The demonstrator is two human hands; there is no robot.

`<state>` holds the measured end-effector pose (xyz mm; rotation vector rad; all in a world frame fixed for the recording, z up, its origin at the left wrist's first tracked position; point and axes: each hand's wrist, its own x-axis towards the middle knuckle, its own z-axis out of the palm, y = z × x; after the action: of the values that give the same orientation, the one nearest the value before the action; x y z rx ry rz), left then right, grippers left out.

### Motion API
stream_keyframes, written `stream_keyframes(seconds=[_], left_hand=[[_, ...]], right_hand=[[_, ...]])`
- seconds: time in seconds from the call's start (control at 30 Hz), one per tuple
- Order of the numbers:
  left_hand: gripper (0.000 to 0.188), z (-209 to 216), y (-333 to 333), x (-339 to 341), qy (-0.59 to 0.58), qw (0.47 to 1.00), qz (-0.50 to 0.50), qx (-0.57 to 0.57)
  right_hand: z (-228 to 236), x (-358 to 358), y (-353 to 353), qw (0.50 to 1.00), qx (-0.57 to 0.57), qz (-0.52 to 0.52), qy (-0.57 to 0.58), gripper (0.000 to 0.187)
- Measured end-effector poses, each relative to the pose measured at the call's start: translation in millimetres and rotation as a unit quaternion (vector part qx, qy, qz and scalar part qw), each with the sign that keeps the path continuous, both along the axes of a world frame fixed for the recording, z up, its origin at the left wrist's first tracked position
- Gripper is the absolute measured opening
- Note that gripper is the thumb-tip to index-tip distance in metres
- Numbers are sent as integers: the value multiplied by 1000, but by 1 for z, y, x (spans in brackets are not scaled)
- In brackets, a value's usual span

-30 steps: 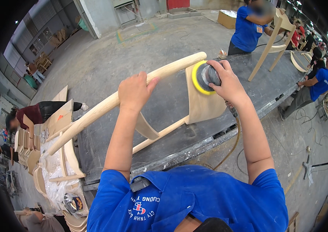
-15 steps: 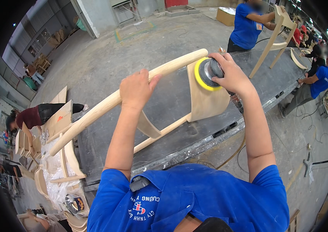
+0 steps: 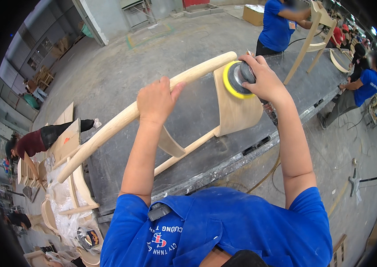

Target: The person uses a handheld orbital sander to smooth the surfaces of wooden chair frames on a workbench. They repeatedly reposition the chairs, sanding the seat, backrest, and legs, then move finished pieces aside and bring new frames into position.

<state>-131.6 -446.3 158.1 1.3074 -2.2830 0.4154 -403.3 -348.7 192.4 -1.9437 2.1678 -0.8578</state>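
Head view, the only feed I have: the chair frame (image 3: 197,72) is on the dark table (image 3: 197,104), on its side as far as I can tell. Compared with a second ago, the sander (image 3: 245,73) has crept a little rightward over the frame's curved panel (image 3: 237,113), away from the panel's left edge. I read that as the pad working across the face rather than dwelling on one spot. The hold at the frame's other side matches earlier: I see the left hand (image 3: 156,100) with thumb and fingers wrapped around the long bar (image 3: 108,129). The right hand (image 3: 266,80) has its fingers curved over the sander's dark, rounded top.

For materials, I get pale wood throughout the frame: the bar round with fine lengthwise grain, the panel broad, thin and bowed, the crosspiece (image 3: 170,143) a narrower curve, the lower bar (image 3: 188,149) slim and round. The sander's yellow pad (image 3: 226,82) is a disc; whether it lies fully flat, I can't tell. The table looks scuffed and dusty, with a brown hose (image 3: 265,178) hanging nearer me than the frame. Left of the frame, crinkled clear plastic (image 3: 61,189) lies beneath wooden pieces (image 3: 81,178).
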Motion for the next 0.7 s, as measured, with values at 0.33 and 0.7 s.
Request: stream_keyframes(seconds=[0.33,0.7], left_hand=[[57,2,-5,-9,9,1000,-14,-3],[57,-2,-3,-8,21,999,-26,-6]], right_hand=[[-12,-5,22,1000,17,-8,-13,64],[-52,-7,18,993,-108,-40,-14,65]])
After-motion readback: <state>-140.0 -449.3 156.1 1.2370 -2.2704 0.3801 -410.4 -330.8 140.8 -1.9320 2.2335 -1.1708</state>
